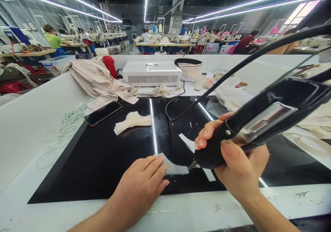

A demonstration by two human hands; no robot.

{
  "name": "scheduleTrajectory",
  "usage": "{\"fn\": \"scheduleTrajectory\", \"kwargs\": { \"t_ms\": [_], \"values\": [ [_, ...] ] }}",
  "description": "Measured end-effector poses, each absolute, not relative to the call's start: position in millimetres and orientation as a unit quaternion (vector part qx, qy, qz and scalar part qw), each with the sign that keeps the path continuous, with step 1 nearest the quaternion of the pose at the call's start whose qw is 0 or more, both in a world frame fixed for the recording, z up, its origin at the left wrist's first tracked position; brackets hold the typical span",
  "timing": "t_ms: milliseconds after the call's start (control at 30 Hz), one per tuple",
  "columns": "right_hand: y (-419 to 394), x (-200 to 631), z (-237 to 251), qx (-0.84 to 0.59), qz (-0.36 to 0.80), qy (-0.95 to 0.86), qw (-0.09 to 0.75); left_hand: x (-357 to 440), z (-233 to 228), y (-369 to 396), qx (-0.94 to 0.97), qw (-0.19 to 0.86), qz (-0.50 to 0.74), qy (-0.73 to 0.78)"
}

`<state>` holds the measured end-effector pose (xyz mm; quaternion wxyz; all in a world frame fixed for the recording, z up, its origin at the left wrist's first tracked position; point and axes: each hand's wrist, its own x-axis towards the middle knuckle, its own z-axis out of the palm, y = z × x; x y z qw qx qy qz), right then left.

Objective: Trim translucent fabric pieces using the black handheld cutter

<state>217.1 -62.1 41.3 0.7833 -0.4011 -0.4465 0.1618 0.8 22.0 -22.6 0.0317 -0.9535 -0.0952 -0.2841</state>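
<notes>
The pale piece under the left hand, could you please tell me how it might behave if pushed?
The pale piece looks thin, so it is probably light. It might slide easily on the glossy black mat without the left hand resting there. Its narrow end could bend readily.

A person's left hand lies palm down, its fingers stretched close together and pointing forward and to the right, the thumb set just apart on the near side. The right hand curls in a grip, its thumb pressed along the near side and fingertips wrapping round from the far side. The bare left forearm and right forearm slant inward from below, hands near each other.
</notes>
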Motion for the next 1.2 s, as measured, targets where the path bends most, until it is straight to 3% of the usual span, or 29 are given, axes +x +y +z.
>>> {"fn": "scheduleTrajectory", "kwargs": {
  "t_ms": [333,600,1200],
  "values": [
    [-58.7,215.7,38.5,-0.392,0.156,-0.434,0.796,-0.6,-17.4,21.9,-0.955,0.073,-0.277,-0.069],
    [-55.3,215.0,36.5,-0.401,0.142,-0.415,0.805,24.8,-13.4,8.9,-0.963,0.022,-0.268,-0.033],
    [-54.0,210.4,37.7,-0.417,0.138,-0.409,0.8,33.0,-26.0,1.6,-0.965,0.015,-0.254,-0.062]
  ]
}}
